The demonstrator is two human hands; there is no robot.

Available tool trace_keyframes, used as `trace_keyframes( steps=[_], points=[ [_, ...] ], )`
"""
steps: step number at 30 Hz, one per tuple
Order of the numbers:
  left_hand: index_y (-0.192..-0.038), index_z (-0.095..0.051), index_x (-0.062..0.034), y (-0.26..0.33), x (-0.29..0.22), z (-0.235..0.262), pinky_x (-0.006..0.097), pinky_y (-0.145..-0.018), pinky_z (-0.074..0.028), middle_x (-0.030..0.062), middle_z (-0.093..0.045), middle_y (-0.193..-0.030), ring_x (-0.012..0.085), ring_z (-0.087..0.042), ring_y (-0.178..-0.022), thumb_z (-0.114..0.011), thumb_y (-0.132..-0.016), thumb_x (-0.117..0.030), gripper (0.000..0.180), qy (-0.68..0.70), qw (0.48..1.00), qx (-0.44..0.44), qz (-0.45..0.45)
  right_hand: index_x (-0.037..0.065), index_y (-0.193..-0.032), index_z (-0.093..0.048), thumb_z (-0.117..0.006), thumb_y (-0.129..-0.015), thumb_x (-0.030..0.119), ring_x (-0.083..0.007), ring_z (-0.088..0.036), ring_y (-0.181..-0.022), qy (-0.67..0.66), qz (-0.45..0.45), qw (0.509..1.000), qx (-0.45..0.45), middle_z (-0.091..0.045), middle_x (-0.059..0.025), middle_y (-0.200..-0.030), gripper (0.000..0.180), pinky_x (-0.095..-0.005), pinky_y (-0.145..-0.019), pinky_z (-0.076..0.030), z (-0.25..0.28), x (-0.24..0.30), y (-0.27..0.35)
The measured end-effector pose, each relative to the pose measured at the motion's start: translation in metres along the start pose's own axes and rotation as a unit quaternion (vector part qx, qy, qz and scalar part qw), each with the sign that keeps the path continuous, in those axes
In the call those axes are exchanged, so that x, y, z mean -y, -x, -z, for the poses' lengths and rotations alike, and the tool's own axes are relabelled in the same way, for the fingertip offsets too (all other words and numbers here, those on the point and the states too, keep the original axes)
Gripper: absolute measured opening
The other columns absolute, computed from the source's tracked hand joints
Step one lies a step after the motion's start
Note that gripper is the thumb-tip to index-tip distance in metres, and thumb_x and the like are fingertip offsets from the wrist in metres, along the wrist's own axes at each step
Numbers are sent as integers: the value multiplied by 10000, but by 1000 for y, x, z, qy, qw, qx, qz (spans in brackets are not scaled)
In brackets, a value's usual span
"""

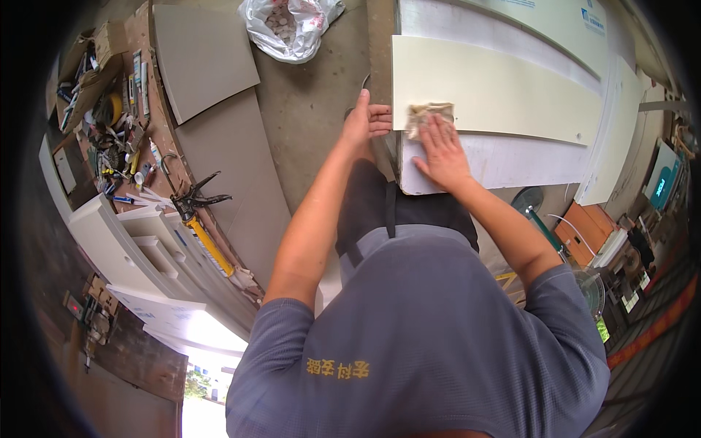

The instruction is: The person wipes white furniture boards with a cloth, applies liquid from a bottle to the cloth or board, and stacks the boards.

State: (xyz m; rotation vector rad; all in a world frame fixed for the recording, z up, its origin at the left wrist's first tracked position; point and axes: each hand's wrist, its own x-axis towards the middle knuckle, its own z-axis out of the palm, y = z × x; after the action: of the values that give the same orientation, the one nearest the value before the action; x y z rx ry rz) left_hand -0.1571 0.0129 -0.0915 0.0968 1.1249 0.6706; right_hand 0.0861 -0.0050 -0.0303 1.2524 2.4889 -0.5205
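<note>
My right hand (442, 155) presses a crumpled, stained beige rag (429, 114) onto a long cream-white panel (496, 84), close to its near left corner. The fingers lie over the rag, and its far part shows beyond them. At the panel's left end is my left hand (363, 123), thumb up and fingers stretched toward the edge. A thin dark curved piece (366, 80) shows just past the thumb; whether this hand holds it I cannot tell. Under the panel lies a pale lilac-white board (504, 162).
A cluttered bench (139, 44) with tubes and tools runs along the left. On it rests a yellow caulking gun (208, 244) beside stacked white panels (109, 233). Grey-brown boards (204, 58) lie alongside. A white plastic bag (292, 47) stands on the floor ahead.
</note>
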Motion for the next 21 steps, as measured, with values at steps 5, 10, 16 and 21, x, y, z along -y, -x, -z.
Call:
trace_keyframes(
  steps=[5, 10, 16, 21],
  points=[
    [-1300, -621, 81, -3, -4, -4, 351, -950, -547, 172, -722, -1155, 230, -707, -994, -241, -1034, -740, 943, -30, 999, -18, 3, -3, -1548, -402, -637, -945, 499, -348, -177, -1591, -64, 55, 996, -15, -268, -203, -1684, 819, -500, -1294, -142, 9, 50, -26],
    [-1319, -606, 81, -2, -1, -2, 343, -916, -541, 168, -719, -1162, 223, -700, -1016, -250, -1048, -715, 913, -19, 1000, -2, 9, 7, -1617, -266, -679, -938, 428, -358, -135, -1600, -51, -33, 997, 56, -197, -233, -1701, 899, -500, -1299, -126, 22, -39, 7],
    [-1369, -584, 76, 0, 18, -26, 367, -976, -514, 192, -690, -1249, 246, -674, -1091, -310, -1087, -615, 796, -58, 993, -80, -65, 103, -1521, -477, -704, -902, 406, -408, -150, -1583, -157, -88, 959, -218, -252, -228, -1681, 726, -550, -1285, -111, 35, -59, -105],
    [-1489, -427, 34, 32, -9, -77, 454, -1192, -314, 208, -448, -1512, 337, -430, -1410, -516, -1035, -180, 510, -312, 846, -255, -350, 50, -1593, -344, -601, -968, 537, -349, -185, -1588, -127, -40, 973, -189, -216, -195, -1706, 833, -512, -1285, -149, 57, -41, -134]
  ],
)
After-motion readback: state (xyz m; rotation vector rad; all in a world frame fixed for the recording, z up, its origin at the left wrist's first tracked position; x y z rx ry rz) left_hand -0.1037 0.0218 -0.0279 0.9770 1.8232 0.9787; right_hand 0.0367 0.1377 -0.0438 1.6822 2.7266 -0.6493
